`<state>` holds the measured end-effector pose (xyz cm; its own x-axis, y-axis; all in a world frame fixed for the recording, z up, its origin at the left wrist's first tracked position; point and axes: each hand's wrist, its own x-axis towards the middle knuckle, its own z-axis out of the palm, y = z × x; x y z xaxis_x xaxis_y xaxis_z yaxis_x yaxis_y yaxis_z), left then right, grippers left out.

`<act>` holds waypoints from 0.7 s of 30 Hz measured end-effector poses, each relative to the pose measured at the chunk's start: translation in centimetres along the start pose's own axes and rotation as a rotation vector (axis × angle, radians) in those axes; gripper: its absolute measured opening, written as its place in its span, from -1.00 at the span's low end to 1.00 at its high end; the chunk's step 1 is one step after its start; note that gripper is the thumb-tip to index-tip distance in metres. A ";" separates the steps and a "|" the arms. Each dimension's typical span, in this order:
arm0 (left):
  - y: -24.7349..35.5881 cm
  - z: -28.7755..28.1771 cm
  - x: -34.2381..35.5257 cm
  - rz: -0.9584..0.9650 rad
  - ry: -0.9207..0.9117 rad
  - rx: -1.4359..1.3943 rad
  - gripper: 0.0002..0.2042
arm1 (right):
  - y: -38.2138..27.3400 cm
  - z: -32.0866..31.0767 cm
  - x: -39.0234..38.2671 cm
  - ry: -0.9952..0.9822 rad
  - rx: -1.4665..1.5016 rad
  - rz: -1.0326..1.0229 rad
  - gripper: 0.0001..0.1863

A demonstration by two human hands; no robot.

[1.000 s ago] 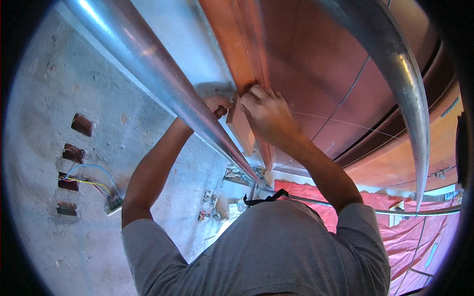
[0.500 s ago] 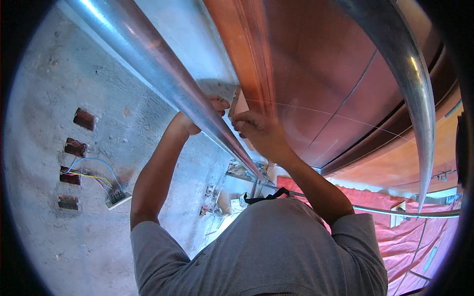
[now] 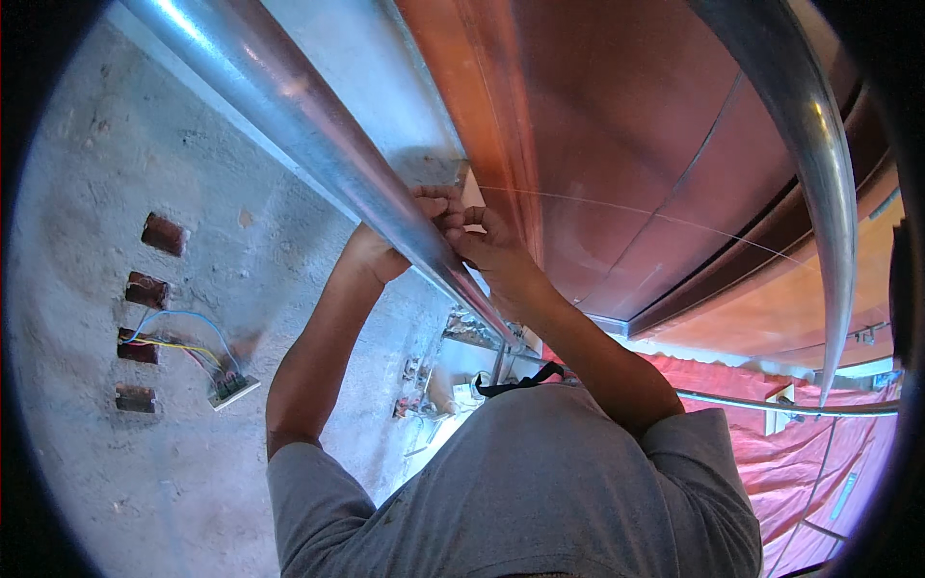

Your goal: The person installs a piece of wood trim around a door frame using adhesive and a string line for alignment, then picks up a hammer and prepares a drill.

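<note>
Behind a shiny metal pipe point(image 3: 318, 135), my left hand point(image 3: 436, 199) and my right hand point(image 3: 487, 252) meet with fingertips together. The pipe covers part of the left hand. Fingers of both hands are bent in a pinch; whatever lies between them is too small or hidden to make out. Just beyond the fingertips a small pale wedge-shaped piece point(image 3: 471, 190) sits beside the orange-brown frame point(image 3: 496, 125). From near that piece a thin white string point(image 3: 617, 205) stretches rightward across the reddish-brown panel point(image 3: 626, 116).
To the left, a rough grey wall point(image 3: 222, 289) has several cut-out boxes; coloured wires point(image 3: 198, 316) lead from one to a hanging socket point(image 3: 234, 392). A curved metal pipe point(image 3: 819, 154) arcs at the right. Red sheeting point(image 3: 742, 453) hangs at lower right.
My hands have come together: the left moved slightly right, and the right fingertips shifted onto the left ones. The pale piece is now more covered by my fingers.
</note>
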<state>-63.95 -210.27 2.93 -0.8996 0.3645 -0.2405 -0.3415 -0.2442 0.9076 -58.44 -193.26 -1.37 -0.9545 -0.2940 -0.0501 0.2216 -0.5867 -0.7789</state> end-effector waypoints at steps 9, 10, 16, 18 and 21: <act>0.1 1.9 -1.3 0.108 0.069 0.172 -0.60 | 0.4 -2.6 0.0 0.063 -0.451 -0.141 -0.82; -0.1 1.7 -1.5 0.107 0.096 0.234 -0.61 | -0.3 -2.5 -0.6 0.098 -0.563 -0.133 -0.86; 0.6 -0.3 -1.0 0.595 0.040 1.208 -0.78 | -2.6 -1.7 -1.4 0.014 -0.894 -0.565 -0.83; 1.1 -0.4 -0.5 0.754 -0.030 1.380 -0.85 | -3.7 -0.9 -0.6 0.033 -0.871 -0.562 -0.85; 1.5 0.2 0.4 0.655 -0.018 1.176 -0.85 | -4.0 -0.9 1.7 0.158 -0.830 -0.646 -0.88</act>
<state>-64.74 -210.35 4.24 -0.7993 0.4925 0.3443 0.5893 0.5301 0.6097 -61.10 -190.73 1.16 -0.8707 0.0258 0.4912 -0.4852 0.1193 -0.8663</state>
